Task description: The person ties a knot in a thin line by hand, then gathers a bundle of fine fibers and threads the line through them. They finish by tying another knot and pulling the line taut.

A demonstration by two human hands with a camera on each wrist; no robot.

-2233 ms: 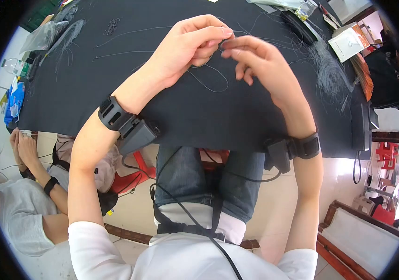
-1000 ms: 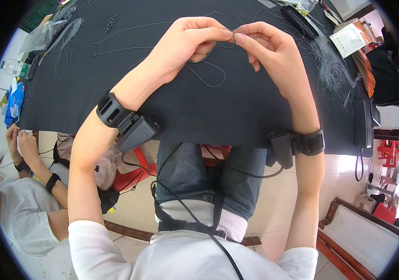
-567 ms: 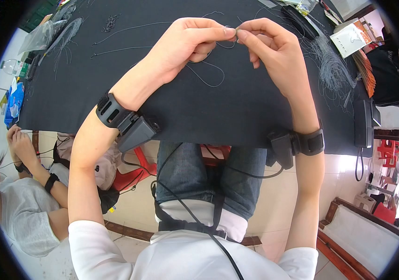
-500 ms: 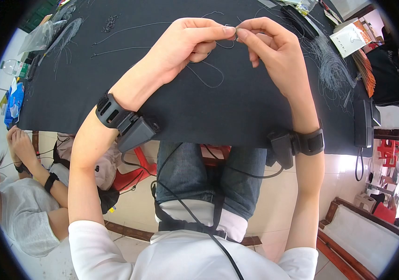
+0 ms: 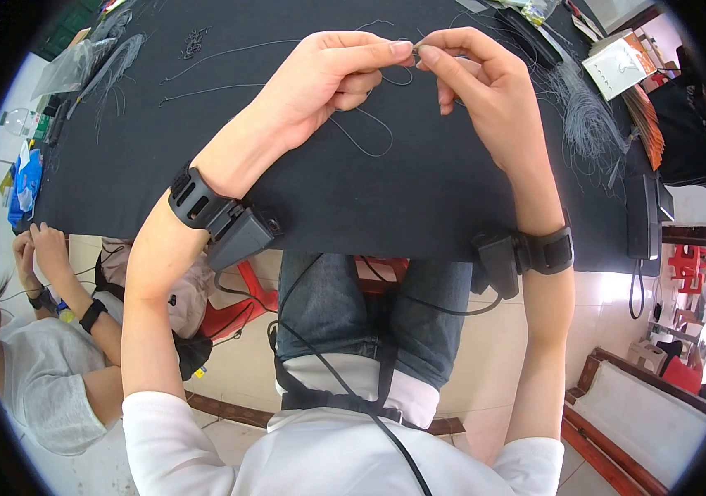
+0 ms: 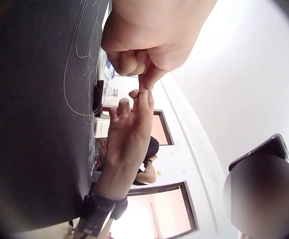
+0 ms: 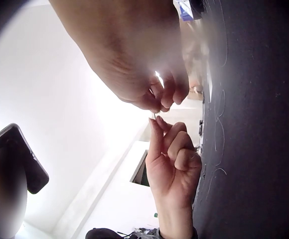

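Left hand (image 5: pixel 328 83): your thumb and index finger pinch a thin strand (image 5: pixel 415 51), the other fingers curled.
Right hand (image 5: pixel 489 95): your thumb and index finger pinch beside the left fingertips.
Strand position: between your 2 hands, above the dark surface (image 5: pixel 311 198).
Tangled bundle (image 5: pixel 588 124): right side.

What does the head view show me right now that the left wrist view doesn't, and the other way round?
Only the head view: the small dark tangled pile on the far part of the cloth, the jeans-clad legs and the red stool below the table edge.

Only the left wrist view: the pale ceiling and the black device at head height.

Both: the left hand and right hand meeting at their fingertips, thin cord near them, and the black cloth.
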